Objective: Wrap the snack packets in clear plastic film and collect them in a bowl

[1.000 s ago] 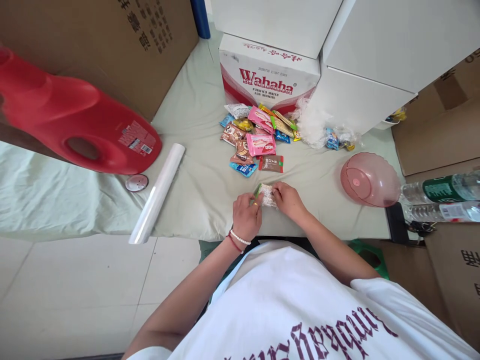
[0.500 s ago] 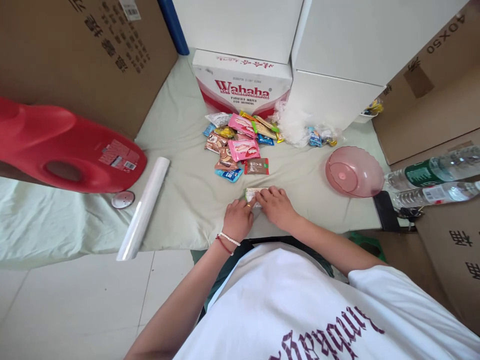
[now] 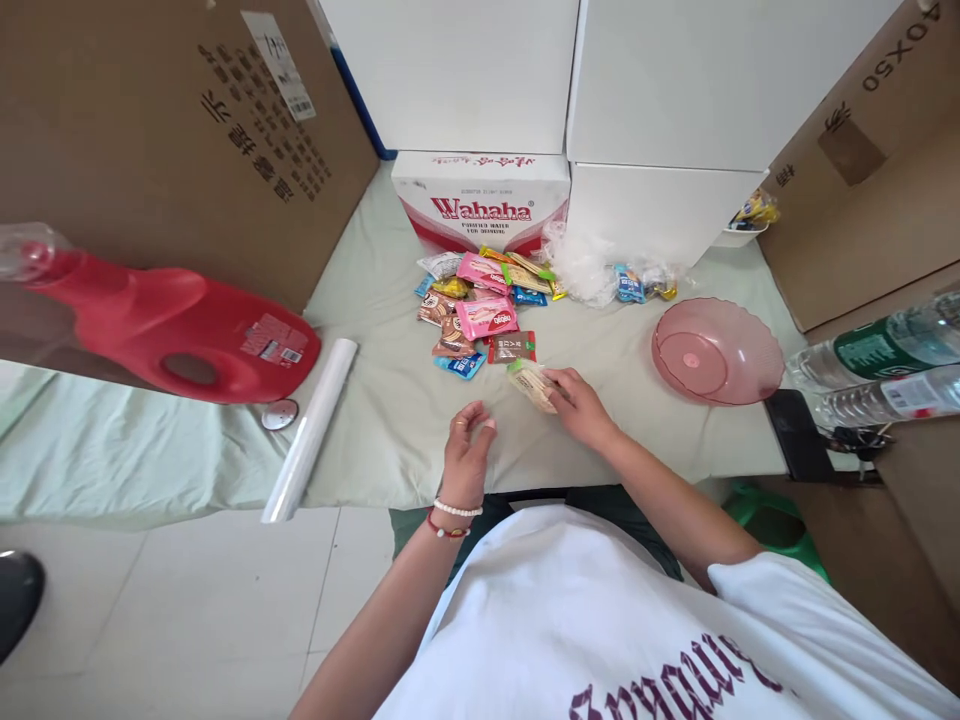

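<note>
My right hand (image 3: 579, 405) grips a small wrapped snack packet (image 3: 529, 381) with a green end, held just above the pale green cloth (image 3: 390, 400). My left hand (image 3: 466, 455) rests near the cloth's front edge with its fingers loosely curled and apart, holding nothing; it wears a ring and bead bracelets. Just beyond the held packet lies a pile of snack packets (image 3: 484, 305) in pink, brown, blue and yellow wrappers.
A pink plastic bowl (image 3: 716, 350) sits to the right, with water bottles (image 3: 885, 370) beyond it. A red jug (image 3: 161, 325), a small round lid (image 3: 279, 414) and a roll of clear film (image 3: 311, 425) lie left. A Wahaha carton (image 3: 480, 200), white boxes and crumpled clear bags (image 3: 592, 265) stand behind.
Both hands were together on the packet; now my left hand has let go and drawn back, and my right hand alone holds the packet, shifted a little right.
</note>
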Demonstrator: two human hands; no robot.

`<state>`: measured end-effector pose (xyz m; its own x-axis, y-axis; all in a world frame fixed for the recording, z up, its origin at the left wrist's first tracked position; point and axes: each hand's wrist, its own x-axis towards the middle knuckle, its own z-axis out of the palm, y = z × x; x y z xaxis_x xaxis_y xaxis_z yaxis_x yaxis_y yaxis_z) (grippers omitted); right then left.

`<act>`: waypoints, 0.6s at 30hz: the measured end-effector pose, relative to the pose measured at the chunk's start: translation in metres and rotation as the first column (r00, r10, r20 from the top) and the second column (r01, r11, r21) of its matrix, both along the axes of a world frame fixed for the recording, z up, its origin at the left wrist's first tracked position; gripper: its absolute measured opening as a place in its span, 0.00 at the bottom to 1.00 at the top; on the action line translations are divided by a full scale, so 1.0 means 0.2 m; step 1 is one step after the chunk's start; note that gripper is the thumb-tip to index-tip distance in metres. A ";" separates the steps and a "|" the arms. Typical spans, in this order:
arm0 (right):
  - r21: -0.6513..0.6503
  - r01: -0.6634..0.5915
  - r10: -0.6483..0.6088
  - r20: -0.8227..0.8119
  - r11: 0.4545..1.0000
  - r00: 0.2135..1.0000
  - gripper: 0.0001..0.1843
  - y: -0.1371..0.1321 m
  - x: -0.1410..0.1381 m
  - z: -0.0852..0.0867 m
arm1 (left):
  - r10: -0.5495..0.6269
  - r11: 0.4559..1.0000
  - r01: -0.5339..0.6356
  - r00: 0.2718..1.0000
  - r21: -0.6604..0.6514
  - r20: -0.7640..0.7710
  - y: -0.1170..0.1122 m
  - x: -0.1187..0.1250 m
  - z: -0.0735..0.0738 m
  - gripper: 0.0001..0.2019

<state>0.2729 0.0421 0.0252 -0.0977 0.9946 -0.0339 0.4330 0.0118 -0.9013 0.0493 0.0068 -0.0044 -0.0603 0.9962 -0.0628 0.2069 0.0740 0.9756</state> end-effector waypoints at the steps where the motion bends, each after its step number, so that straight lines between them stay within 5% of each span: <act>1: -0.070 -0.010 -0.003 -0.183 0.997 0.983 0.22 -0.02 0.00 0.00 | -0.030 0.998 0.035 0.995 -0.060 0.093 0.00 0.03 0.01 0.26; 3: -0.201 -0.101 -0.006 -0.471 0.974 0.882 0.27 -0.06 -0.01 0.00 | -0.063 0.977 0.118 0.955 -0.178 0.290 0.01 0.10 0.03 0.28; 6: -0.267 -0.172 -0.032 -0.619 0.948 0.785 0.31 -0.16 -0.04 0.01 | -0.104 0.961 0.202 0.899 -0.191 0.425 0.01 0.22 0.06 0.28; 11: -0.170 -0.047 -0.029 -0.419 0.984 0.908 0.30 -0.28 0.05 0.09 | -0.263 0.949 0.305 0.907 -0.081 0.329 -0.03 0.36 0.10 0.27; 15: -0.025 0.221 -0.222 -0.168 0.975 0.960 0.31 -0.24 0.46 0.22 | -0.325 0.938 0.343 0.917 -0.045 0.231 -0.02 0.31 0.13 0.28; 18: 0.167 0.517 -0.539 0.132 0.840 0.832 0.34 -0.12 0.90 0.27 | -0.191 0.979 0.197 0.977 -0.062 0.091 0.02 0.13 0.11 0.26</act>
